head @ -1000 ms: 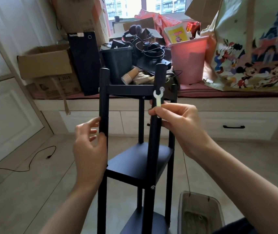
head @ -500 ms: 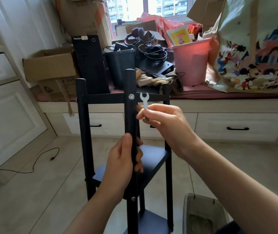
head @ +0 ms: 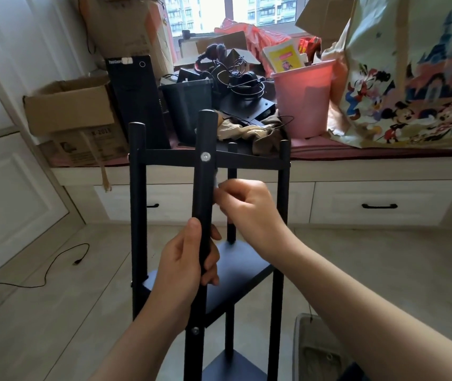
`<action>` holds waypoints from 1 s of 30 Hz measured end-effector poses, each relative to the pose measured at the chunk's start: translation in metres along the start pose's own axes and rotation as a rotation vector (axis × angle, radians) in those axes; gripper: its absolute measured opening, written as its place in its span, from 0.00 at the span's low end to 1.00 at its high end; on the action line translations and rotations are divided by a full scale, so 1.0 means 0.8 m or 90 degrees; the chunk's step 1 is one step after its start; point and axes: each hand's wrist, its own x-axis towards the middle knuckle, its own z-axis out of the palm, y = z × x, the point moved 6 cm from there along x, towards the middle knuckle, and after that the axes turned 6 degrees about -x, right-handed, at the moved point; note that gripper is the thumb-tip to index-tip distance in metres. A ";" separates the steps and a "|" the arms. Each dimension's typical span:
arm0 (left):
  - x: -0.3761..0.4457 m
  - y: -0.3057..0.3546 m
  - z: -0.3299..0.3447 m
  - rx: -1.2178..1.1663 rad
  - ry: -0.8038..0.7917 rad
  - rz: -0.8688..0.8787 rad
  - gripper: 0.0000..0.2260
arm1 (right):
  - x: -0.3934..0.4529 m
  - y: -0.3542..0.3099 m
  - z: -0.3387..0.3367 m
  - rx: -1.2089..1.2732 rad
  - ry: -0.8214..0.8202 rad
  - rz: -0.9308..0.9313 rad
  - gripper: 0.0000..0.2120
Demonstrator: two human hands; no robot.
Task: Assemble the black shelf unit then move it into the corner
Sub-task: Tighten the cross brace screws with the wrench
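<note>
Left hand (head: 189,259) grips the tall black metal shelf unit's (head: 279,215) front post; above it, right hand (head: 249,207) pinches a small white spanner (head: 215,182). Best seat it squarely on the silver bolt (head: 205,156).

— Open floor (head: 40,325) left of the black shelf unit (head: 246,273), crossed only by a thin black cable (head: 54,259) near the white cabinet (head: 7,204).

— And right?

— Bare tile far right, up to the drawer fronts (head: 384,204); grey bin (head: 318,350) blocking the near-right corner, just beside the shelf's right post.

— Above?

— Window seat behind crowded: cardboard box (head: 71,105), black bin (head: 189,105), pink bucket (head: 304,97), printed bag (head: 411,78). Gaps between posts partly taken by both hands, left hand (head: 186,259) and right hand (head: 249,213).
</note>
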 end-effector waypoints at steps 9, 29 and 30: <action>0.002 0.001 0.000 0.005 -0.015 0.000 0.23 | 0.007 0.002 -0.001 0.001 0.119 -0.050 0.11; 0.002 -0.003 -0.009 -0.016 -0.016 -0.018 0.26 | 0.020 0.016 0.035 0.002 0.178 -0.081 0.14; 0.003 -0.004 -0.010 -0.017 -0.016 -0.018 0.27 | 0.020 0.016 0.036 0.003 0.180 -0.083 0.14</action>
